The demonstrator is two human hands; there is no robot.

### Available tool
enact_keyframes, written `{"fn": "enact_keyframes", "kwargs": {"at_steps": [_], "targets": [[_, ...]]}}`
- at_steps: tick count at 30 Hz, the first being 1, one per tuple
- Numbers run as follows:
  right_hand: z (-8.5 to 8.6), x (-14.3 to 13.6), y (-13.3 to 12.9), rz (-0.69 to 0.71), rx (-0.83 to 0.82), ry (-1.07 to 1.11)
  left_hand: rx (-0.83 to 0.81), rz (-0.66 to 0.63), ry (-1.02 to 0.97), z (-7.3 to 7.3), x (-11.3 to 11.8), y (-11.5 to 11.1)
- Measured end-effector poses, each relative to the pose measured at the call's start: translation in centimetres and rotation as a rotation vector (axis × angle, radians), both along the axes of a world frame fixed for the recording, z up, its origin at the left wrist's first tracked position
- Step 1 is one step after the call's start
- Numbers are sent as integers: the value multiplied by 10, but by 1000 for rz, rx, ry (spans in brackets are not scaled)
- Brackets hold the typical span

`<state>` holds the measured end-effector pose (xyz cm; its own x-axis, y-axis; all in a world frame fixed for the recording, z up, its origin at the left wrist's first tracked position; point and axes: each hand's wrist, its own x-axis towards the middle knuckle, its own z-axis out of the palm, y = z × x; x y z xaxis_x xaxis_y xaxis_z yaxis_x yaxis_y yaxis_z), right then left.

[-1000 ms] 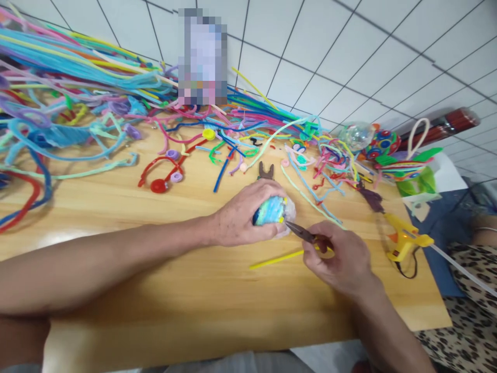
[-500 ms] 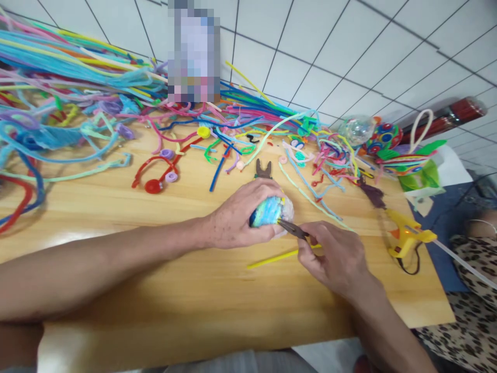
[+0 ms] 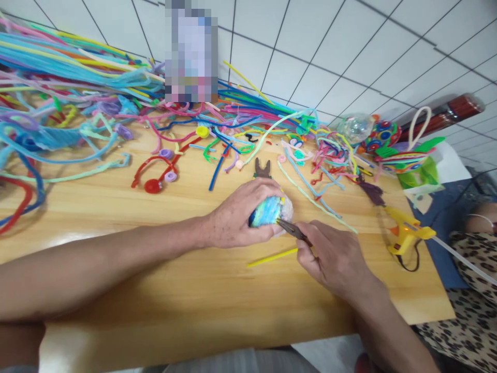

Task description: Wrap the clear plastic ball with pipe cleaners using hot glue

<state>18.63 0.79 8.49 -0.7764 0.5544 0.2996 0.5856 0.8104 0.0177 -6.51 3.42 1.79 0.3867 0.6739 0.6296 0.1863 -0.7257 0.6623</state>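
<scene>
My left hand (image 3: 243,215) is wrapped round a ball (image 3: 267,211) whose near side is covered in blue, green and yellow fuzzy stems, while its right side is a pale, bare surface. My right hand (image 3: 336,254) grips needle-nose pliers (image 3: 293,229), and their tips touch the ball's lower right, at a bit of yellow. Below the ball a yellow pipe cleaner (image 3: 272,257) lies on the wooden table (image 3: 217,305), its right end passing under my right hand. Just beyond my left hand lies a second pair of pliers (image 3: 262,168), jaws apart, its handles hidden.
Bundles of coloured pipe cleaners (image 3: 77,62) fill the back left. Bent pieces and red coils (image 3: 153,185) lie across the middle. To the right are a yellow glue gun (image 3: 407,230), a clear ball (image 3: 355,127) and a decorated ball (image 3: 382,134). Someone in leopard-print clothing (image 3: 454,321) sits at the right.
The pliers' handles and my right hand have shifted slightly, while the tips stay at the ball. My left hand keeps its hold. The whole view has moved a little.
</scene>
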Motion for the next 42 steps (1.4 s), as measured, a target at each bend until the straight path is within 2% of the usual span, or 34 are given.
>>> {"fn": "enact_keyframes", "kwargs": {"at_steps": [42], "targets": [[-5, -1, -5, -21, -22, -1, 24, 12, 13, -4, 1, -1]]}}
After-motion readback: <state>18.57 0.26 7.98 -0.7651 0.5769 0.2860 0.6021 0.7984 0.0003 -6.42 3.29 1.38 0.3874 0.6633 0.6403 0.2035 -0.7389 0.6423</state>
